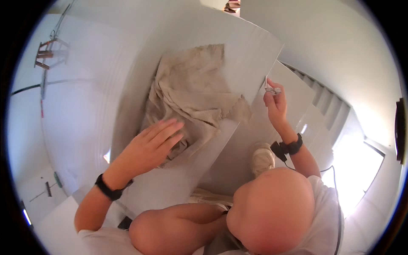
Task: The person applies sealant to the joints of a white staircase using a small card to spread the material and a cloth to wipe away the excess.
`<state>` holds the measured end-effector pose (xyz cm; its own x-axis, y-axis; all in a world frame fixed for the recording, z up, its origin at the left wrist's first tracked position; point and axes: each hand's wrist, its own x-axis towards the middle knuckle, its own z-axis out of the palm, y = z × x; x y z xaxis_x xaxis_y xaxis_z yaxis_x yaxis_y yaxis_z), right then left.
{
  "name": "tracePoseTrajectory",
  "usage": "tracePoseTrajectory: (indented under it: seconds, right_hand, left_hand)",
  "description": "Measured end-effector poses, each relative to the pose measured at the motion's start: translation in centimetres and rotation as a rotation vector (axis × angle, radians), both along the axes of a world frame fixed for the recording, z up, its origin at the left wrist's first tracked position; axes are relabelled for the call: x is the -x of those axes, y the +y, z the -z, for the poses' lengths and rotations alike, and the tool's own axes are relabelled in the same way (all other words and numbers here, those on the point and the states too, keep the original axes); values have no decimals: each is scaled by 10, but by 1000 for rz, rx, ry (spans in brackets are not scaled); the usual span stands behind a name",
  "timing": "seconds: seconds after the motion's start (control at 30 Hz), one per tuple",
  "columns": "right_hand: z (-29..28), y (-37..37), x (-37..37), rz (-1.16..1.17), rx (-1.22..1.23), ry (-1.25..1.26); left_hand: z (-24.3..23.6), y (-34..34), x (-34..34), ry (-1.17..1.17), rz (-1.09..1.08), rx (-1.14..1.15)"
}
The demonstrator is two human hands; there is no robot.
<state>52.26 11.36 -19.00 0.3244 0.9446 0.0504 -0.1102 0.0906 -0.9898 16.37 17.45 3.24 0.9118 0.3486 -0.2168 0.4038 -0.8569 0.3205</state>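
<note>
A rumpled beige cloth [191, 70] with dirty patches lies folded on the pale flat step [250, 42] in front of me. My left hand [155, 142] is open over the cloth's near left part, fingers stretched and nearly side by side. Whether its fingertips press on the fabric, I cannot tell. To the right, my right hand [276, 102] is closed in a pinch round a small crumpled grey-white piece [273, 90], its material unclear. That piece is held up at the step's right edge, beside a thin white sliver.
Grey-white stairs [327, 102] descend on the right, towards a bright opening [357, 174]. My shoe [263, 159] rests on a lower level, beside my bent knees [272, 208]. A dark cable [335, 182] hangs at my right side. Small brown wooden pieces [44, 54] appear far left.
</note>
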Motion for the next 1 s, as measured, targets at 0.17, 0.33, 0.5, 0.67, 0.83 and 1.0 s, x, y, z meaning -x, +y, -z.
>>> tracePoseTrajectory:
  seconds: [0.17,0.33,0.5,0.67,0.83,1.0]
  right_hand:
    - [-5,-40,22,-201,119,-356]
    - [-13,-32,-2,-150,26,-261]
    - [-54,3,18,-118,68,-858]
    - [-86,6,44,-544,-144,-1274]
    - [-103,-7,89,-957,-446,-1222]
    - [-107,4,89,-942,-392,-1300]
  left_hand:
    - [75,-20,-26,-243,-243,69]
    - [129,-14,-5,-246,-463,-225]
    - [153,-11,46,-385,-608,-247]
    - [154,-14,33,-484,-631,-222]
    - [156,-12,23,-508,-594,-283]
    - [158,-11,22,-524,-602,-275]
